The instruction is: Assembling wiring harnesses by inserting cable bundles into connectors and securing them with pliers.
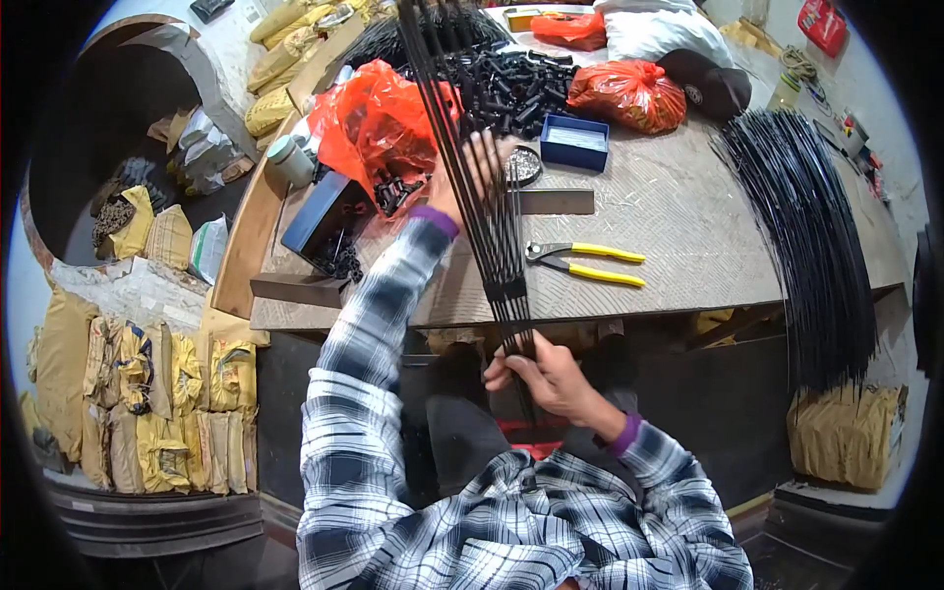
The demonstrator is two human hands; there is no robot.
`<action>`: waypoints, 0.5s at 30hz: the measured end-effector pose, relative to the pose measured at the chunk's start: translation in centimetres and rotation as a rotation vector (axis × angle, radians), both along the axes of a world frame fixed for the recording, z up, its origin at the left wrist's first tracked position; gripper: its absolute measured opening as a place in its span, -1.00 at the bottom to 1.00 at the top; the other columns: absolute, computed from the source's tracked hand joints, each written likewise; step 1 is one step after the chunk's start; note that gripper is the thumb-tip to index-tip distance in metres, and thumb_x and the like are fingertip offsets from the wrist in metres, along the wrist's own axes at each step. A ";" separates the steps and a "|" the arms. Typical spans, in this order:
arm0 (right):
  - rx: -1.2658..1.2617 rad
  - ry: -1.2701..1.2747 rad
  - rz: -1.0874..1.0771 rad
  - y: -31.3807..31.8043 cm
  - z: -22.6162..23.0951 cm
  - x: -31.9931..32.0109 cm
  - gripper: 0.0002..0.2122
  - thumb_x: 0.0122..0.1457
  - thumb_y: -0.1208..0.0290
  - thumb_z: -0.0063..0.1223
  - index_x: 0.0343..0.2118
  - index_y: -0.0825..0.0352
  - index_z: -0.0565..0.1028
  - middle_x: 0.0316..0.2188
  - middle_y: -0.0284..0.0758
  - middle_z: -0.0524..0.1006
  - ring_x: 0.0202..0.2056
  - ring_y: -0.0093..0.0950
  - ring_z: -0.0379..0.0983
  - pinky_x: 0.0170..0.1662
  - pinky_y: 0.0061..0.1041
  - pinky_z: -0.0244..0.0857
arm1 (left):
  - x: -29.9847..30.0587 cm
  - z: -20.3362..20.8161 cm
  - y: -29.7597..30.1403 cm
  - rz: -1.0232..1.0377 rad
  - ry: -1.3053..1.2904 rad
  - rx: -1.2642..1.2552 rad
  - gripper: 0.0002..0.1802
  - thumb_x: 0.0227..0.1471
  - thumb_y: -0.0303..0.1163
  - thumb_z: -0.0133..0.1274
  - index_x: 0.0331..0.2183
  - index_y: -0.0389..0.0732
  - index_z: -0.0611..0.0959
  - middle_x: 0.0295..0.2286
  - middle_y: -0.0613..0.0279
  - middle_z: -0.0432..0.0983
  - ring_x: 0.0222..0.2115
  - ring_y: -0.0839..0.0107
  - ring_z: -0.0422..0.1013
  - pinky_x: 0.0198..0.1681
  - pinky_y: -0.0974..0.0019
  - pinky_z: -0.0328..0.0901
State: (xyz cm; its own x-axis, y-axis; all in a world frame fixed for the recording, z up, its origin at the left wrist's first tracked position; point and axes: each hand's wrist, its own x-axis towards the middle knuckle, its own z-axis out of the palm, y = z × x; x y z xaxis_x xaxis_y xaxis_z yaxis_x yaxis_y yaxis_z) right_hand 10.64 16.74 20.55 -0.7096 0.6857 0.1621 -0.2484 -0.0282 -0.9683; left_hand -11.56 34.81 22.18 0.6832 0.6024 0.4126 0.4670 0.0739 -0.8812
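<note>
A folded black umbrella frame (489, 241), a bundle of long thin ribs with a dark collar (506, 288) low on it, slants from the top of the view down to my lap. My left hand (474, 175) holds it higher up over the table, the ribs running across the palm and fingers. Closer to my body, my right hand (553, 382) is closed round the narrow lower end, below the collar. Yellow-handled pincers (590, 264) lie on the table right of the frame. A small round dish (524, 165) of tiny bits sits beside my left fingers.
Behind the frame lie a heap of black plastic parts (511, 88), red bags (629, 96), a blue box (575, 145) and a metal bar (558, 202). Many black ribs (801, 226) overhang the table's right edge. Wrapped packages (162, 403) stand on the left.
</note>
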 end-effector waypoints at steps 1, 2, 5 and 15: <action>-0.021 0.025 -0.025 -0.2 -1.9 -1.3 -0.89 0.20 0.56 -0.29 -0.27 0.47 0.28 -0.45 -0.20 0.49 -0.39 -0.48 0.50 -0.30 -0.59 0.37 | -2.2 -0.5 0.5 0.041 -0.162 -0.018 -0.53 0.04 -0.28 -0.20 0.02 -0.14 0.29 -0.09 0.03 0.32 -0.07 0.18 0.29 -0.12 0.08 0.27; -0.003 0.007 -0.053 0.1 -4.0 -2.0 -0.88 0.21 0.54 -0.29 -0.27 0.47 0.28 -0.44 -0.23 0.49 -0.39 -0.48 0.50 -0.30 -0.61 0.36 | -4.4 -1.6 1.1 0.167 0.183 0.188 -0.45 -0.03 -0.31 -0.15 0.06 -0.09 0.25 -0.01 0.06 0.22 0.02 0.18 0.17 0.01 0.03 0.06; 0.027 -0.079 -0.123 1.1 -8.1 -1.9 -0.87 0.19 0.59 -0.27 -0.24 0.48 0.28 -0.43 -0.23 0.48 -0.38 -0.48 0.49 -0.31 -0.57 0.37 | -3.6 0.1 -3.8 -0.012 -0.630 -0.632 -0.21 -0.18 -0.22 0.03 0.12 -0.08 0.15 0.10 0.08 0.07 0.15 0.17 -0.05 0.14 -0.05 -0.20; 0.228 -0.216 -0.061 0.5 -16.2 -2.3 -0.81 0.19 0.47 -0.21 -0.18 0.42 0.32 -0.42 -0.22 0.50 -0.31 -0.39 0.46 -0.21 -0.51 0.31 | 2.2 -3.0 -15.4 -0.197 -0.758 -1.036 0.07 -0.32 0.33 -0.01 0.11 -0.16 0.14 0.14 0.03 -0.08 0.18 0.13 -0.17 0.19 0.07 -0.29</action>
